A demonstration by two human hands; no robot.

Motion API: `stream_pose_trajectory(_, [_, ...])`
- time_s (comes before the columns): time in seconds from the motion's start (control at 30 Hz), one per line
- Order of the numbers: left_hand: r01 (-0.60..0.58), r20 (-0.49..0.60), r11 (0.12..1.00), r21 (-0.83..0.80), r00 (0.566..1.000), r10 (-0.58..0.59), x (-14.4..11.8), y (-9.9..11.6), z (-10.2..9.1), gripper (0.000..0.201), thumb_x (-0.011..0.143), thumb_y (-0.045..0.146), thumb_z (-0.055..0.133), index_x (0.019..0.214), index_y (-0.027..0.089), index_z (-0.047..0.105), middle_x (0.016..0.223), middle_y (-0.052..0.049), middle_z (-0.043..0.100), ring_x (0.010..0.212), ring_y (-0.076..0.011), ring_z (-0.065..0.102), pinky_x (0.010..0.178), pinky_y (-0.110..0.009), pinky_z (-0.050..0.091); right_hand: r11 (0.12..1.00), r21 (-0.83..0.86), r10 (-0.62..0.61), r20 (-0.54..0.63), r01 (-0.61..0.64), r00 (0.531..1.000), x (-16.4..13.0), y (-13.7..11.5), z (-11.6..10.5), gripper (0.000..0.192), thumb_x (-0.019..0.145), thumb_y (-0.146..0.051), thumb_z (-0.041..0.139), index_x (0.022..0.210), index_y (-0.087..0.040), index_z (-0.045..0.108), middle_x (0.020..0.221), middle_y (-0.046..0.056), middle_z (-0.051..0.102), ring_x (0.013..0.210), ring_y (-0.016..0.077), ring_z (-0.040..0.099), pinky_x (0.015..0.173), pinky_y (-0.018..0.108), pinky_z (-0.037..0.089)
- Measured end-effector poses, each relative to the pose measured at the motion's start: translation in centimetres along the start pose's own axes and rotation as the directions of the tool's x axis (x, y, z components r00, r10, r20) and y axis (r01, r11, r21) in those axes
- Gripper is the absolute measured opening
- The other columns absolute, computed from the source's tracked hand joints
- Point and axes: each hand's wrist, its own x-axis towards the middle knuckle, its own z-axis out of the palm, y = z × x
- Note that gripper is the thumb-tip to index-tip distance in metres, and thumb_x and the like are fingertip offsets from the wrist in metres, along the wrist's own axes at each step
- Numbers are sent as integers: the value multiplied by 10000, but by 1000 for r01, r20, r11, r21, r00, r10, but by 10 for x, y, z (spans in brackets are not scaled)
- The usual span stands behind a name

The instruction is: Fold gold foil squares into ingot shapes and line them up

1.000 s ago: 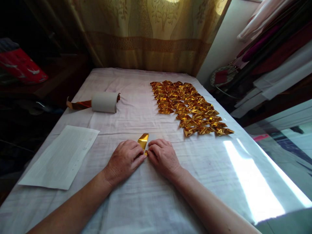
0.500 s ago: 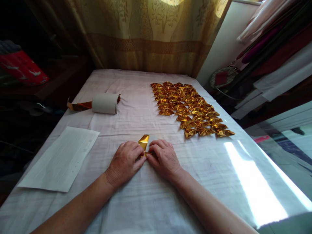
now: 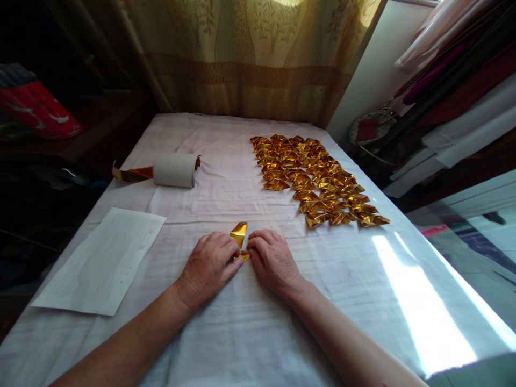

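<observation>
- Left hand (image 3: 209,264) and right hand (image 3: 274,259) are resting knuckles-up, close together, near the middle of the white cloth-covered table (image 3: 226,333); fingertips are pinching down on the small gold foil paper piece (image 3: 239,235) between them.
- That piece is lying flat on the cloth, its far corner poking out beyond the fingers; the part under the fingertips is hidden, so which fold is being made is unclear.
- Judgement: pressing a crease. Doing it well means keeping one hand pinning the foil while the other is running a fingertip along the fold line, edges aligned first.
- Foil is creasing permanently, so a misaligned press is likely showing as a wrinkle.
- Batch of folded gold foil shapes (image 3: 318,180) is lying in rows far right, well apart from the hands.
- White paper roll with a gold foil tail (image 3: 174,170) is sitting far left; a white lined paper sheet (image 3: 102,260) is lying near left.
</observation>
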Motion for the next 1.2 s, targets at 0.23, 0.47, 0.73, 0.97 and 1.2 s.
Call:
stream_pose_trajectory(0.23, [-11,4,1000,-6,1000,11,0,-1,0,91,902,258,615,828,207,597,880,-13,652,896,-199,571,835,-358,414,1000,29,9,-16,-8,1000,-1,2,1,72,883,-153,578,900,-209,620,1036,68,673,981,218,584,869,372,442])
stream_pose_trajectory(0.47, [-72,40,997,10,997,71,-1,-6,-3,56,922,235,591,884,212,624,957,-28,660,932,-201,576,850,-359,429,990,-81,104,-138,-115,985,0,23,2,339,856,-80,486,1146,-192,619,1212,111,657,1138,266,564,911,413,425])
stream_pose_trajectory(0.73, [-181,52,981,73,983,178,3,-15,-12,109,931,216,587,913,253,688,950,-18,650,922,-195,557,835,-337,422,990,39,137,-118,-133,984,0,30,-3,486,678,-20,457,1092,-192,646,1041,75,707,997,239,615,863,385,439])
stream_pose_trajectory(0.97, [-217,115,962,165,973,200,2,-14,-19,128,927,182,556,946,232,672,928,-26,663,895,-199,584,852,-356,419,986,124,132,-132,-115,983,0,31,-3,379,748,-53,523,1054,-233,656,1024,45,711,980,224,629,879,383,444])
stream_pose_trajectory(1.2, [-207,80,963,173,977,196,4,-7,-21,82,918,280,619,904,225,677,935,-36,673,903,-212,606,859,-377,420,996,-89,-2,-160,-12,987,1,29,-9,243,868,-141,606,1036,-276,719,986,46,665,952,222,579,863,383,422])
